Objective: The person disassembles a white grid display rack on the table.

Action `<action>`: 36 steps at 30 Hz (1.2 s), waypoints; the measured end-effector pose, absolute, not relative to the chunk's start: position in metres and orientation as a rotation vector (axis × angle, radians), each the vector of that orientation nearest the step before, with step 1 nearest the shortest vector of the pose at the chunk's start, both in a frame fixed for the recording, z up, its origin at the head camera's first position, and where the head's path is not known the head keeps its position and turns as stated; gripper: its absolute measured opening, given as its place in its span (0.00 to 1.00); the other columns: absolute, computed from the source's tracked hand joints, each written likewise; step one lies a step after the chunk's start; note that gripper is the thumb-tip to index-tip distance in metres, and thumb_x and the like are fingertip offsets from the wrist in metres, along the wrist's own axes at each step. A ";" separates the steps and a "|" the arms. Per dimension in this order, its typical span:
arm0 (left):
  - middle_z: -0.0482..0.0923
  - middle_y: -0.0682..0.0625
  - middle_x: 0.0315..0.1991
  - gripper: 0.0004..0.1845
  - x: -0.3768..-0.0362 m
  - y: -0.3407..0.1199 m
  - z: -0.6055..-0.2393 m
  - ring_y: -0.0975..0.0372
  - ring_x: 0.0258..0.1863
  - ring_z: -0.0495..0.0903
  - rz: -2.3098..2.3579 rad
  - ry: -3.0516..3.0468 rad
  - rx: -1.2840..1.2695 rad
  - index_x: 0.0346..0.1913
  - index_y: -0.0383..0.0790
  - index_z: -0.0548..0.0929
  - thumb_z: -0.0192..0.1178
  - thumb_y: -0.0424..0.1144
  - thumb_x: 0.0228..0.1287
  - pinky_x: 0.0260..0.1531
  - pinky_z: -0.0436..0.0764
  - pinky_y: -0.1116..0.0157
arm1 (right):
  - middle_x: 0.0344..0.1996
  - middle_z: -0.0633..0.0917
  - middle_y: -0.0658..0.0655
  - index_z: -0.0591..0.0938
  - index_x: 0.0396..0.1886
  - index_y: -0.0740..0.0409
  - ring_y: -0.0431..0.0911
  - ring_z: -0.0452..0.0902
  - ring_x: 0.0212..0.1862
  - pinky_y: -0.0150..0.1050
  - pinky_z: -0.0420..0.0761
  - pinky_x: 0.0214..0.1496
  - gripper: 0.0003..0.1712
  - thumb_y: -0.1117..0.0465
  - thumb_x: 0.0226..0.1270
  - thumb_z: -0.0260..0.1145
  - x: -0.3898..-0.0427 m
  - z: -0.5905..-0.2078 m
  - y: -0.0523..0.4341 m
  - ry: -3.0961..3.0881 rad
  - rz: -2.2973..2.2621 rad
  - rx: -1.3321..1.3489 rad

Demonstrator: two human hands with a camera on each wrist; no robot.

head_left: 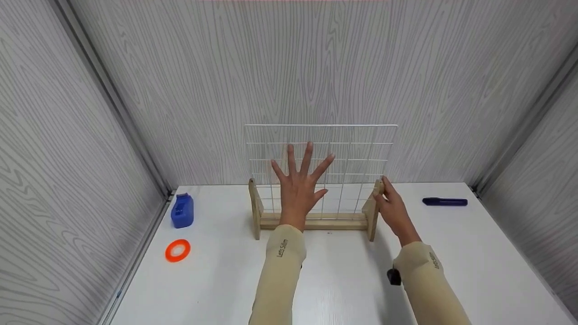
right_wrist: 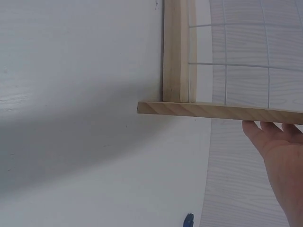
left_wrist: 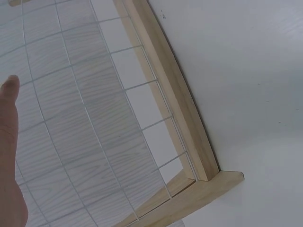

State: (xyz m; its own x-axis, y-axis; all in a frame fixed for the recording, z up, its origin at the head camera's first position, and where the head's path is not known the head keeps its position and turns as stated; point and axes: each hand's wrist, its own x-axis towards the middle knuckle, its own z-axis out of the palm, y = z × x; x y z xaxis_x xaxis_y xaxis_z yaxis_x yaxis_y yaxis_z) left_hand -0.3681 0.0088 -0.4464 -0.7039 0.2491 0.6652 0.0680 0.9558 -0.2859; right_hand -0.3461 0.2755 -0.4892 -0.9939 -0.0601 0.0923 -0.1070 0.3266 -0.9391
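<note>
"What room do the hands have, starting close in?"

"Two cream sleeves (head_left: 282, 271) come over the white bench (head_left: 334, 289), whose top shows between them. Well left of the left hand (head_left: 298, 192), near the bench's left edge, lies an orange ring (head_left: 187, 247). Beyond the ring, by that same edge, is a blue holder (head_left: 182, 212). Right of the right hand (head_left: 393, 207), a stretch of bench separates it from a dark knife (head_left: 445, 201) near the back edge."

"How are the hands set?"

"The left is spread wide, fingers straight and apart, in front of the wire grid (head_left: 347, 160); I can't tell whether it touches. The right has its fingers extended, tips against the outer side of the rack's right wooden end (right_wrist: 203, 110)."

"And the rack (head_left: 336, 224)?"

"It stands upright just ahead of the left hand and to the left of the right. Pale wood, visible grain, two end boards, and a crossbar low between them. The thin white grid rises behind that bar, well above the ends. Farthest off, past both hands, stands the grey wood-patterned wall (head_left: 316, 58)."
</note>
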 end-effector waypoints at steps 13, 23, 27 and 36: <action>0.31 0.52 0.84 0.55 -0.369 0.030 -0.456 0.38 0.81 0.42 0.325 -2.399 -0.269 0.77 0.81 0.30 0.51 0.82 0.55 0.65 0.61 0.26 | 0.82 0.44 0.66 0.37 0.84 0.49 0.63 0.48 0.81 0.60 0.64 0.76 0.40 0.54 0.84 0.46 -0.346 -0.491 0.277 -2.542 1.766 0.144; 0.31 0.51 0.84 0.55 -0.374 0.041 -0.458 0.37 0.82 0.39 0.308 -2.434 -0.279 0.77 0.81 0.32 0.54 0.81 0.54 0.65 0.57 0.24 | 0.82 0.47 0.66 0.38 0.84 0.49 0.60 0.46 0.82 0.58 0.60 0.79 0.40 0.51 0.84 0.47 -0.350 -0.491 0.280 -2.569 1.688 0.134; 0.27 0.50 0.84 0.55 -0.378 0.042 -0.458 0.38 0.82 0.39 0.333 -2.454 -0.259 0.77 0.80 0.28 0.53 0.80 0.57 0.65 0.55 0.24 | 0.82 0.48 0.66 0.39 0.84 0.48 0.60 0.45 0.82 0.58 0.59 0.79 0.39 0.52 0.84 0.46 -0.352 -0.490 0.279 -2.556 1.688 0.131; 0.25 0.46 0.83 0.56 -0.382 0.042 -0.465 0.41 0.82 0.41 0.391 -2.401 -0.200 0.77 0.77 0.23 0.52 0.79 0.59 0.67 0.57 0.25 | 0.81 0.53 0.66 0.41 0.84 0.48 0.60 0.51 0.81 0.58 0.66 0.76 0.38 0.53 0.84 0.47 -0.350 -0.492 0.275 -2.560 1.676 0.062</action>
